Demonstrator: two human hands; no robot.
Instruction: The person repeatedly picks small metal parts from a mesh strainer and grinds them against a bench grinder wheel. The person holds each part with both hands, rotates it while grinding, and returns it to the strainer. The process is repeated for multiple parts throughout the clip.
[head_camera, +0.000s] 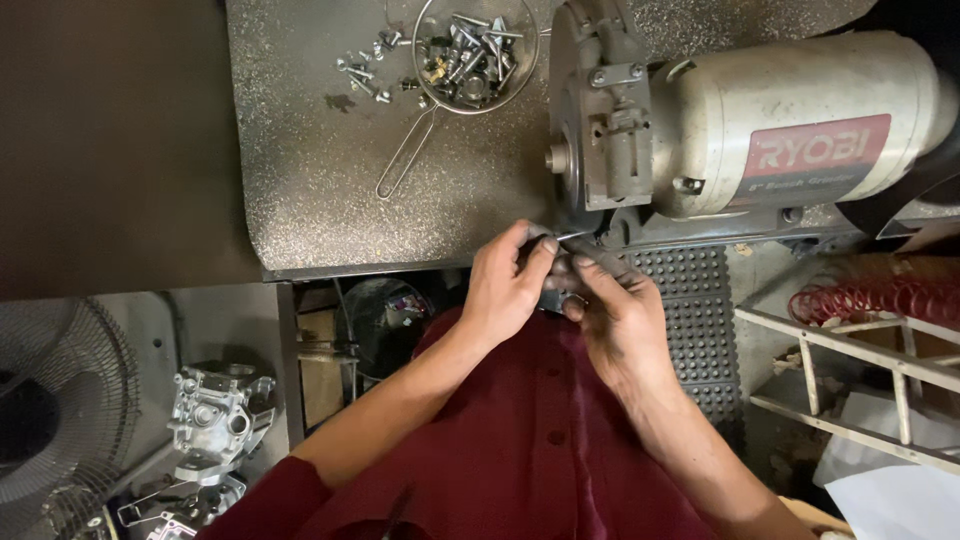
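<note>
Both hands meet at the counter's (320, 200) front edge, just below the bench grinder (740, 130): the left hand (505, 285) and right hand (610, 310) are pinched narrow around a small metal part (570, 238), mostly hidden by fingers. It looks like close fitting work needing a steady grip. A wire strainer (470, 50) of bolts sits behind on the speckled counter; a fan (60, 420) and a cast housing (215, 415) lie on the floor.

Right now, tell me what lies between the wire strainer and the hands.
Head view: bare speckled bench top between wire strainer and left hand; only the strainer's own handle crosses it.
</note>
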